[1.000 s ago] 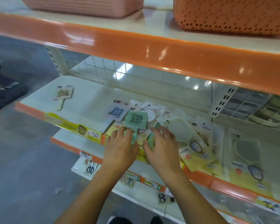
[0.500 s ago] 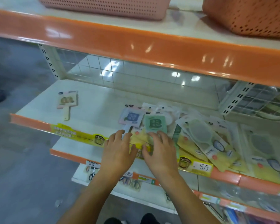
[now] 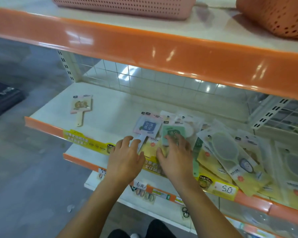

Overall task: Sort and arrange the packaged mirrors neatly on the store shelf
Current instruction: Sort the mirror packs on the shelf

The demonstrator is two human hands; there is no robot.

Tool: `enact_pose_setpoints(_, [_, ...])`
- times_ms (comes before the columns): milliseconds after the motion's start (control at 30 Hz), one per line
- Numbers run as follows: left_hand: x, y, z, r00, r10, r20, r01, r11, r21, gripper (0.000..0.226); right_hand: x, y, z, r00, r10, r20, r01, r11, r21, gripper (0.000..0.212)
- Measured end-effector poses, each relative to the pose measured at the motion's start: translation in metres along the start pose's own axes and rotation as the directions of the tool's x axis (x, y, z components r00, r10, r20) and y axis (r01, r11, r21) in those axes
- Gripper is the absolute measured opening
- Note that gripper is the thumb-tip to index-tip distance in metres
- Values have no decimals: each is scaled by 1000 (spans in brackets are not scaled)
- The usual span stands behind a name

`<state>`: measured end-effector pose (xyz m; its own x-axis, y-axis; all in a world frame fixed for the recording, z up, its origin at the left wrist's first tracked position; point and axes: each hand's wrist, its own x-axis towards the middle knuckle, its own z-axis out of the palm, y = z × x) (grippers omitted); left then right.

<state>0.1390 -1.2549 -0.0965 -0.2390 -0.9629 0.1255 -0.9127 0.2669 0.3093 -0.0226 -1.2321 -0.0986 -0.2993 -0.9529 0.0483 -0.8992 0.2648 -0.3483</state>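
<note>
Two hands reach over the shelf: the left hand [image 3: 125,160] and the right hand [image 3: 176,157]. Far left of the left hand lies one cream packaged mirror [image 3: 81,107]; just beyond the fingers sit one blue packaged mirror [image 3: 148,127] and one green packaged mirror [image 3: 173,133]. Above the hands stand two perforated baskets, one pink basket [image 3: 124,6] and one orange basket [image 3: 275,16].

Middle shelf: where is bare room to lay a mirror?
Bare board lies between the lone cream mirror on the left and the blue mirror, back to the wire grid. Right of the hands it is crowded with overlapping yellow packs.
</note>
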Motion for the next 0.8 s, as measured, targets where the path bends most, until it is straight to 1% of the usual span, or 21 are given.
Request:
enact_pose_setpoints(100, [9,3,-2,1000,-20,10,20,1000,9,44,11,6,2,999,10,31,-10,1000,-8,55])
enact_pose_setpoints(333, [28,16,2,1000,-12,4,11,999,50,44,37,18,0,994,25,110,-27,999,17,59])
enact_pose_setpoints(467, [34,15,5,1000,0,-1,0,999,43,43,45,12,0,987,68,145,-66,998,-17,62])
enact_pose_setpoints(600, [44,7,4,1000,1,14,-2,1000,12,44,49,6,2,989,85,120,-78,995,-68,65])
enact_pose_setpoints(700, [53,-2,2,999,31,37,-31,999,-19,47,50,4,5,986,121,114,-110,989,-97,67])
enact_pose_setpoints(800, [63,-14,1,994,106,32,-105,994,-42,49,52,-3,7,976,185,118,-172,978,-114,66])
